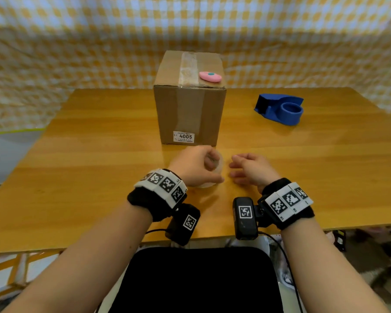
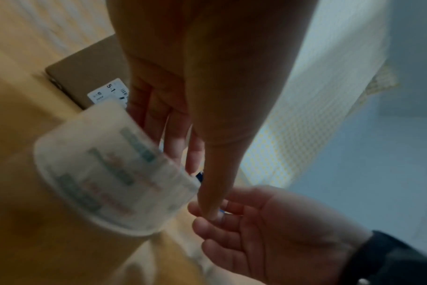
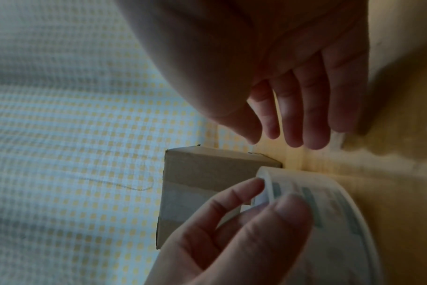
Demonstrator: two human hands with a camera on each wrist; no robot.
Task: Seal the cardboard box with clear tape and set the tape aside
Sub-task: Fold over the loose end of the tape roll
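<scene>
A brown cardboard box (image 1: 190, 114) stands upright at the table's middle, a strip of clear tape over its top seam and a "4005" label on its front; it also shows in the wrist views (image 2: 90, 73) (image 3: 202, 185). Just in front of it, my left hand (image 1: 198, 167) grips a roll of clear tape (image 1: 215, 175) (image 2: 115, 169) (image 3: 329, 221), fingers through its core and thumb on the outer face. My right hand (image 1: 248, 169) (image 2: 268, 221) hovers beside the roll with relaxed fingers and holds nothing.
A pink oval object (image 1: 210, 76) lies on the box top. A blue tape dispenser (image 1: 280, 108) sits on the wooden table (image 1: 99, 166) to the right. A yellow checked cloth (image 1: 77, 41) hangs behind the table.
</scene>
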